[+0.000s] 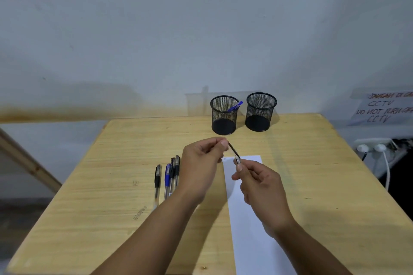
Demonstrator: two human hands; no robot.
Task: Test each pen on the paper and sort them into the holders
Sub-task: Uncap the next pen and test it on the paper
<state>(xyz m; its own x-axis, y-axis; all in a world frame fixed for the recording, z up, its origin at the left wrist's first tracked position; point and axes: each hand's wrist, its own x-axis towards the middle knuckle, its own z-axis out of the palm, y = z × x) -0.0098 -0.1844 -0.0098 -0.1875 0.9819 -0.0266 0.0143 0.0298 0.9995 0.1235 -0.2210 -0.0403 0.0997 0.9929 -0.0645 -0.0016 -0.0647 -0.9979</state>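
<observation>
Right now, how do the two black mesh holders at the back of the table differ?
The left holder has a blue pen in it, leaning toward its right rim; the right holder shows no pen inside. The left holder stands a little nearer to the person, the right holder a little closer to the wall. Both are black round mesh cups, upright on the wooden table, about equal in size, standing close together but apart.

A dark pen [233, 150] is held tilted above the white paper's [248, 207] far edge. Four pens [167, 177] lie mid-counter. Two black mesh holders stand near the far edge: left holder [224, 116] has a blue pen [235, 106], right holder [260, 112].
</observation>
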